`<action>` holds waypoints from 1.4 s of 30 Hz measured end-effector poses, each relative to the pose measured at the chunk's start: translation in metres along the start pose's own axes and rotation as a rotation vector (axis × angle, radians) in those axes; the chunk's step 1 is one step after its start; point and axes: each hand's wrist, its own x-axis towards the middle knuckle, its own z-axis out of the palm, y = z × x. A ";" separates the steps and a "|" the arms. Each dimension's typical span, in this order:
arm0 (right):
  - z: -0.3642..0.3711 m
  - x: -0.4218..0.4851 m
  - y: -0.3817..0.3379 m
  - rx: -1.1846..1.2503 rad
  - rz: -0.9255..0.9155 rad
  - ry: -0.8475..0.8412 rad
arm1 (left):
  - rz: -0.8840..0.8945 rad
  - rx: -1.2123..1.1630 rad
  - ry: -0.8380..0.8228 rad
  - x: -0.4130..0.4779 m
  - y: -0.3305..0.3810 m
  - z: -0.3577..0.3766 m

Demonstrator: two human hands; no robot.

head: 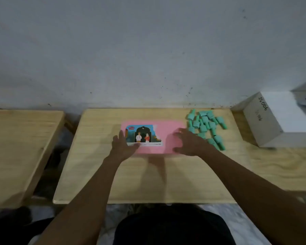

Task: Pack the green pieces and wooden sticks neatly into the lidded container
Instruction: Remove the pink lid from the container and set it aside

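Note:
A pink lidded container [163,131] with a colourful picture label lies flat in the middle of the wooden table [148,177], its lid on. A heap of several green pieces [206,125] lies just right of it, toward the wall. My left hand [123,145] rests at the container's left front corner, fingers spread. My right hand [188,143] hovers over the container's right front edge, fingers apart, and covers some of the green pieces. Neither hand holds anything. No wooden sticks show.
A white box [279,119] with handwriting stands at the right on a neighbouring surface. A second wooden table [19,144] sits to the left across a gap. The wall runs right behind the tables. My lap is below the front edge.

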 end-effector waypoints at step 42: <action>-0.045 0.009 -0.015 -0.443 -0.069 -0.327 | -0.032 -0.855 0.068 -0.032 -0.034 0.059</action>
